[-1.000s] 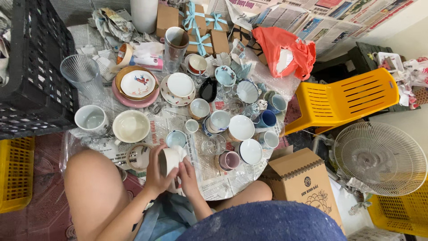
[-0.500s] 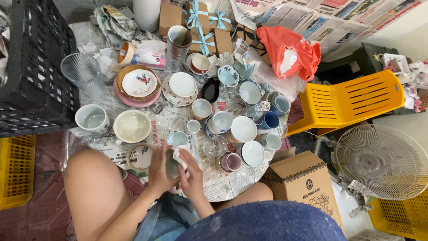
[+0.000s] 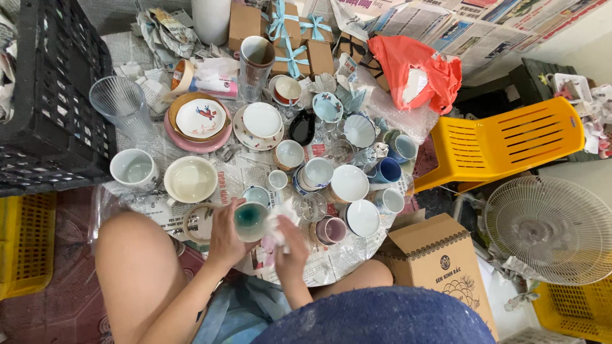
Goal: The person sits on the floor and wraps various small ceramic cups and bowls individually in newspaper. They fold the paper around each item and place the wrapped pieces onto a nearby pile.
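Note:
My left hand (image 3: pixel 224 234) grips a small cup with a teal-green inside (image 3: pixel 250 220), its mouth turned up toward the camera. Pressed against the cup's right side is a crumpled white tissue (image 3: pixel 279 218), held by my right hand (image 3: pixel 288 247). Both hands hover over the near edge of a low surface covered in newspaper (image 3: pixel 159 143). Just beyond them stand a small pale blue cup (image 3: pixel 257 195), a clear glass (image 3: pixel 312 206) and a pink-purple mug (image 3: pixel 331 230). A roll of tape (image 3: pixel 197 222) lies left of my left hand.
Several cups, bowls and plates crowd the newspaper, with a tall ribbed glass (image 3: pixel 121 105) at the left. A black crate (image 3: pixel 44 108) stands on the left, a yellow plastic chair (image 3: pixel 503 143), a white fan (image 3: pixel 551 229) and a cardboard box (image 3: pixel 437 261) on the right.
The cup has turned in my left hand: its white side faced the camera before, its teal inside shows now. My right hand shifted the tissue to the cup's right side.

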